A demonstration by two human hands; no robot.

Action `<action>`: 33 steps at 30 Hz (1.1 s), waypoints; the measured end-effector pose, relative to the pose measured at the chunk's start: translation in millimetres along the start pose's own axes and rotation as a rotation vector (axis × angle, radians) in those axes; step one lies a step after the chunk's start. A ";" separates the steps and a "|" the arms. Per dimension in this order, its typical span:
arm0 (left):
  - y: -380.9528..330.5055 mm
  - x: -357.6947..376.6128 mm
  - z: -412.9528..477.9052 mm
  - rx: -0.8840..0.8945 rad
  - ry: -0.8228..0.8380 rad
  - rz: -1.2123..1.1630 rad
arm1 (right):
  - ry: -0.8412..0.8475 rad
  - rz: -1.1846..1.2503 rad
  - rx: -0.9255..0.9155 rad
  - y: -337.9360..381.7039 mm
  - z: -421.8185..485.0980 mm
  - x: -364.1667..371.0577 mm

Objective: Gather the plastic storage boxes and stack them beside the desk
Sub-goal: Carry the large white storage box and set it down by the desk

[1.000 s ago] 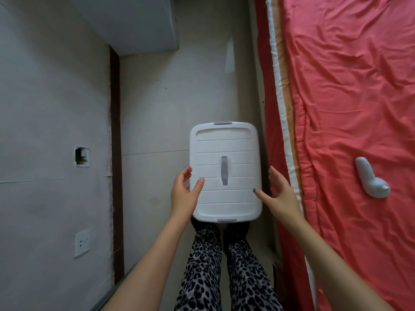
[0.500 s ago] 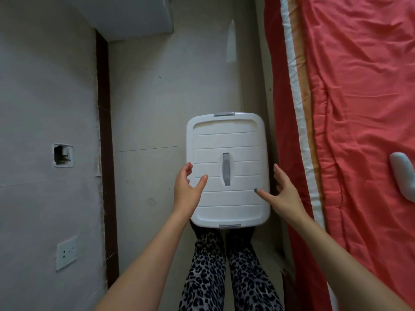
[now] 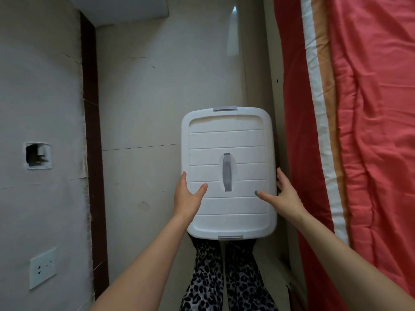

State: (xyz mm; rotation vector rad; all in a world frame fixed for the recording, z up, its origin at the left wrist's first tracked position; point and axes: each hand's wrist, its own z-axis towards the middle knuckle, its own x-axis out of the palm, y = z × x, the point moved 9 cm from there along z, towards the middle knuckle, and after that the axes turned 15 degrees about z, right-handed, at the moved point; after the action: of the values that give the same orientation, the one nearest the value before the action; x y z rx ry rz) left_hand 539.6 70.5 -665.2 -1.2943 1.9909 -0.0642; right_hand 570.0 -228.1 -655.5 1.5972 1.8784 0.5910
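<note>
One plastic storage box (image 3: 229, 135) is in view, white and lidded, in the lower middle of the frame over the strip of floor (image 3: 146, 108) between the pale wall on the left and the red-covered bed (image 3: 370, 131) on the right; whether it rests on the floor or is already lifted cannot be told, though it hides the feet below it. The left hand (image 3: 187, 196) lies flat against the box's left edge, fingers straight and pointing up the frame, thumb splayed across the lid. The right hand (image 3: 285, 194) mirrors it on the right edge, fingers apart and extended along the side, thumb reaching onto the lid. Neither hand is curled round anything; both bracket the box with opened palms. The box looks stiff and smooth, probably light if empty, though its contents are hidden, and the glossy sides may slip under a flat-palmed squeeze. Safer holds would be under the rim on both long sides, or the single grey handle (image 3: 227, 171) sunk in the lid's centre, provided the two grey latches, one at the top end (image 3: 225, 108) and one at the bottom end (image 3: 230, 237), are fastened. No counter shows, nor any second box. On the wall there is one socket (image 3: 42, 268) at lower left and one open hole (image 3: 37, 154) above it.
</note>
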 end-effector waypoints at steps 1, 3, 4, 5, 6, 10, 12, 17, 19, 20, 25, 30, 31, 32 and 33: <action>3.1 3.3 2.7 -0.009 0.017 0.009 | -0.007 0.003 0.002 -2.1 3.6 0.1; 8.6 10.6 9.7 -0.017 0.059 0.023 | -0.023 -0.004 0.014 -6.2 11.9 0.7; 11.0 13.9 12.9 -0.022 0.079 0.034 | -0.029 -0.007 0.028 -9.2 16.4 0.5; 14.0 16.8 16.4 -0.034 0.095 0.048 | -0.034 -0.010 0.041 -12.7 21.1 0.6; 17.1 19.4 20.5 -0.052 0.109 0.066 | -0.041 -0.015 0.055 -16.5 26.5 0.2; 29.5 28.5 35.6 -0.121 0.148 0.102 | -0.060 -0.026 0.118 -31.5 45.3 -0.4; 35.4 31.2 42.3 -0.158 0.156 0.097 | -0.060 -0.015 0.163 -39.6 51.8 -0.3; 45.7 39.3 50.5 -0.211 0.185 0.044 | -0.071 -0.002 0.196 -48.5 60.0 1.9; 47.3 42.6 51.4 -0.215 0.186 0.041 | -0.068 0.011 0.211 -51.2 61.4 2.9; 47.4 42.9 51.6 -0.215 0.180 0.050 | -0.064 0.012 0.220 -52.1 61.3 3.3; 47.0 44.5 55.4 -0.217 0.153 0.107 | -0.060 -0.004 0.211 -52.8 65.3 4.6; 50.4 45.2 62.2 -0.259 0.122 0.139 | -0.113 -0.037 0.233 -60.7 75.3 7.0; 52.0 45.4 63.3 -0.266 0.118 0.150 | -0.139 -0.054 0.244 -64.2 76.2 5.6; 53.7 45.0 63.9 -0.274 0.115 0.162 | -0.162 -0.071 0.252 -67.3 77.1 4.3; 55.9 44.6 64.6 -0.280 0.113 0.173 | -0.180 -0.084 0.260 -70.7 77.8 3.6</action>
State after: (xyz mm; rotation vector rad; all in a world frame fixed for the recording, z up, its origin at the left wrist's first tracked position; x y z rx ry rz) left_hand 526.5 83.8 -759.7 -1.3073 2.2623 0.2368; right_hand 572.6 -240.5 -760.0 1.6601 1.9344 0.1650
